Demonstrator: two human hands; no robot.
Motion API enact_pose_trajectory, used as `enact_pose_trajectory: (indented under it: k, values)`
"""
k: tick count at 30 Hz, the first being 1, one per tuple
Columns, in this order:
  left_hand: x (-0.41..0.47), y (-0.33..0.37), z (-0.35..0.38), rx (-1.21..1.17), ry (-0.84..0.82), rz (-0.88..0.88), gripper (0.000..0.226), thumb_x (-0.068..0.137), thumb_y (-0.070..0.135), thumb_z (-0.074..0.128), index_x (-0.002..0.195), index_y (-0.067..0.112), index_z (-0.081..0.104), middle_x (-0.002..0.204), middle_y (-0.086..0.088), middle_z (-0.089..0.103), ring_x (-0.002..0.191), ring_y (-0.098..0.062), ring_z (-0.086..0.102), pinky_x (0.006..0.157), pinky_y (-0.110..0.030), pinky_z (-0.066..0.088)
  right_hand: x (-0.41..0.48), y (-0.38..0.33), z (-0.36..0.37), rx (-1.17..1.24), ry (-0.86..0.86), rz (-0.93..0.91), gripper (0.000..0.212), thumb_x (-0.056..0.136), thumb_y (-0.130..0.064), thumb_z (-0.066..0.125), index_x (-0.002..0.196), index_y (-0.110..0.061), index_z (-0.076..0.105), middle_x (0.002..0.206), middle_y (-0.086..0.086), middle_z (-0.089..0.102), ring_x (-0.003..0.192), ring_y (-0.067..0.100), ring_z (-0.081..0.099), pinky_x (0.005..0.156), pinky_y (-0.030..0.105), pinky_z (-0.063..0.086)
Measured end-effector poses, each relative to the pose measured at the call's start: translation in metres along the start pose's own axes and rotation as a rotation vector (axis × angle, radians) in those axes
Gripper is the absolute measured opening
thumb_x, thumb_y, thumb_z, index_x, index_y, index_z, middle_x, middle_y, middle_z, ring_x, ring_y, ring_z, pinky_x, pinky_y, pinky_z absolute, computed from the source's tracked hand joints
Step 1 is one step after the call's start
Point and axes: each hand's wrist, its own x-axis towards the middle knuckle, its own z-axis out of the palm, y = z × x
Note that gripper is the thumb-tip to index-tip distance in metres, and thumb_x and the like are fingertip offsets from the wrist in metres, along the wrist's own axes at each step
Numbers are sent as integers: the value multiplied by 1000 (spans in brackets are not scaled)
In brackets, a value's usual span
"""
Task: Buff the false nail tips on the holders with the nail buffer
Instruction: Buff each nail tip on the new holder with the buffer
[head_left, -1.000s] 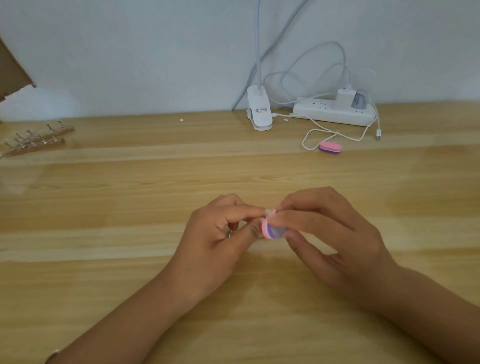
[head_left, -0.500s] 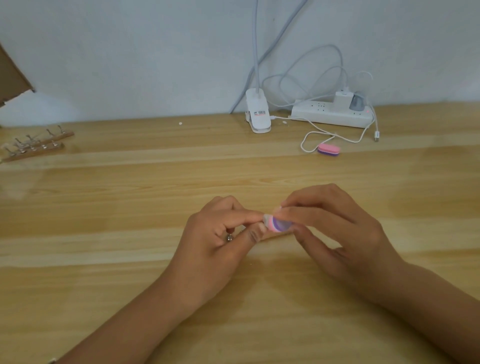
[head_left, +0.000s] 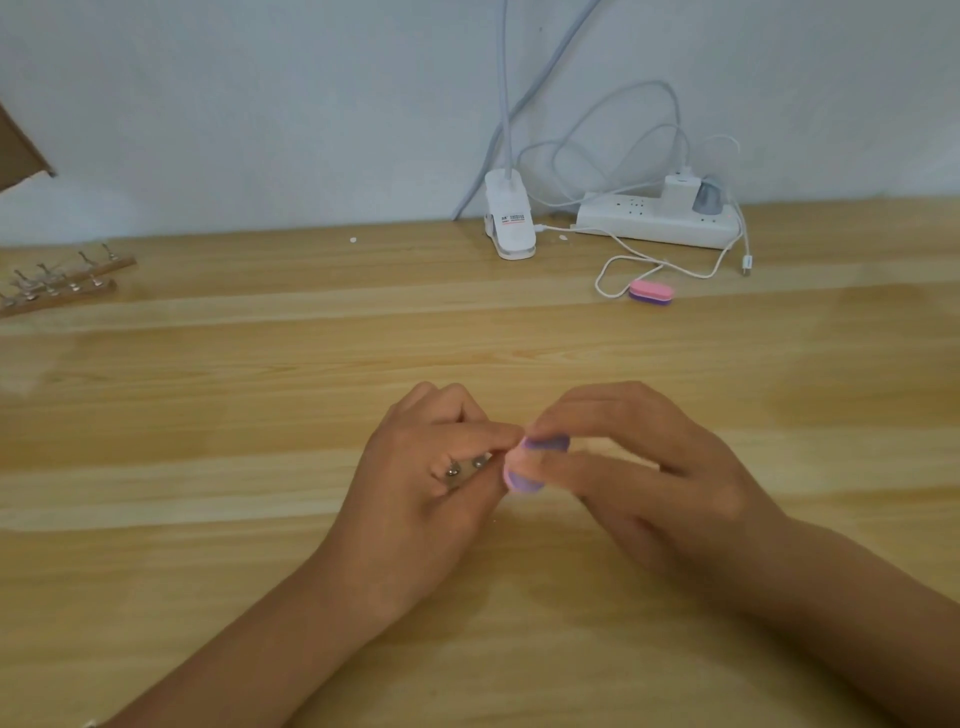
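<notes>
Both hands meet at the middle of the wooden table (head_left: 208, 415). My left hand (head_left: 426, 488) is closed around a nail holder (head_left: 465, 470); only its metal studs show between the fingers, and the nail tip itself is hidden. My right hand (head_left: 639, 467) pinches a small pink and purple nail buffer (head_left: 524, 467) between thumb and fingers. The buffer is pressed against my left fingertips and looks blurred.
Two wooden strips with several metal nail holders (head_left: 57, 283) lie at the far left. A second pink and purple buffer (head_left: 651, 292) lies at the back right among white cables. Behind it are a power strip (head_left: 660, 223) and a clip lamp base (head_left: 510, 221) by the wall.
The buffer has shifted slightly in my right hand, turning its purple face more upward and sliding down against the left fingertips. Both hands stay in the same place.
</notes>
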Motion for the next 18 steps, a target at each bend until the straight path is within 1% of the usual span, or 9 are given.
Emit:
enact_pose_trajectory:
  k: [2, 4, 6, 9, 12, 14, 15, 17, 18]
  values:
    - [1, 0, 1, 10, 25, -18, 13, 84, 30, 67, 92, 29, 77, 69, 9, 52, 74, -14, 50, 69, -27, 39, 0, 11, -6, -26, 9, 51, 26, 92, 11, 57, 107, -2, 74, 106, 15, 68, 95, 29, 65, 87, 33, 50]
    - [1, -1, 2, 12, 32, -36, 14, 82, 25, 68, 91, 25, 78, 69, 9, 52, 74, -15, 51, 70, -31, 41, -1, 14, -6, -42, 15, 98, 28, 87, 15, 60, 106, 0, 74, 105, 14, 68, 95, 29, 64, 84, 34, 50]
    - [0, -2, 0, 7, 40, -33, 15, 82, 25, 68, 92, 25, 78, 69, 9, 52, 74, -16, 51, 69, -31, 41, -1, 11, -2, -29, 25, 116, 30, 86, 16, 60, 107, -1, 74, 106, 14, 68, 97, 27, 63, 86, 33, 49]
    - [0, -2, -3, 23, 52, -18, 14, 82, 24, 68, 92, 26, 78, 70, 9, 52, 75, -16, 51, 69, -30, 41, -1, 9, -2, 8, 32, 121, 28, 87, 12, 62, 109, -1, 73, 107, 10, 67, 98, 24, 63, 88, 29, 48]
    - [2, -1, -2, 24, 58, -31, 14, 81, 23, 68, 90, 30, 77, 70, 8, 54, 75, -14, 51, 70, -28, 39, 0, 10, -6, 19, 65, 167, 29, 87, 9, 64, 113, -4, 71, 109, 6, 65, 99, 22, 64, 89, 29, 49]
    - [3, 0, -2, 10, 57, -37, 13, 81, 27, 69, 91, 31, 76, 69, 8, 53, 74, -13, 50, 69, -27, 38, 1, 4, -3, 50, 82, 164, 31, 90, 8, 62, 116, -8, 68, 111, 4, 64, 102, 20, 63, 90, 29, 49]
    - [3, 0, -2, 9, 47, -33, 13, 82, 33, 68, 91, 31, 76, 68, 8, 52, 74, -13, 50, 68, -26, 38, 2, 0, 0, 63, 71, 134, 30, 92, 7, 60, 117, -9, 67, 112, 3, 63, 102, 20, 62, 90, 28, 48]
    - [1, 1, -3, 26, 32, -16, 20, 81, 40, 62, 93, 31, 76, 68, 10, 51, 73, -13, 49, 67, -25, 38, 1, -4, 4, 66, 28, 71, 31, 93, 8, 57, 117, -8, 67, 111, 4, 64, 101, 22, 62, 89, 28, 47]
    - [1, 1, -3, 34, 32, -12, 20, 81, 40, 63, 93, 31, 77, 68, 10, 51, 72, -13, 49, 66, -26, 39, 1, -1, 3, 59, 11, 67, 31, 92, 10, 58, 116, -7, 68, 110, 7, 65, 99, 23, 63, 89, 29, 47]
